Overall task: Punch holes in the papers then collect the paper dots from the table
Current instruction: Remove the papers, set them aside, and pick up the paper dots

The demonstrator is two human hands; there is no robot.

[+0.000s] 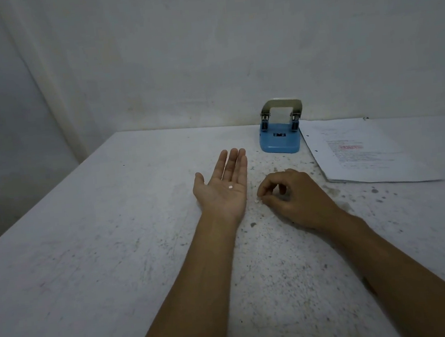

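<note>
The left hand (pixel 224 187) lies palm-up, released, as a tray holding one paper dot (pixel 230 187); the right hand (pixel 293 196) pinches another dot (pixel 256 200) off the worktop (pixel 87 251); punched papers (pixel 365 153) lie aside.

Both forearms run off the bottom edge, elbows not seen. Right hand (pixel 294 196) is curled knuckles-up, so its palm and most fingertips are hidden; a pale speck (pixel 256 200) sits at the thumb and forefinger tips, too small to tell whether pinched or just touched. Print on the papers (pixel 362 151) is blurred, unreadable. The label on the hole punch (pixel 280 129) is too small to read. The table (pixel 94 264) is cut by the left, right and bottom edges.
</note>
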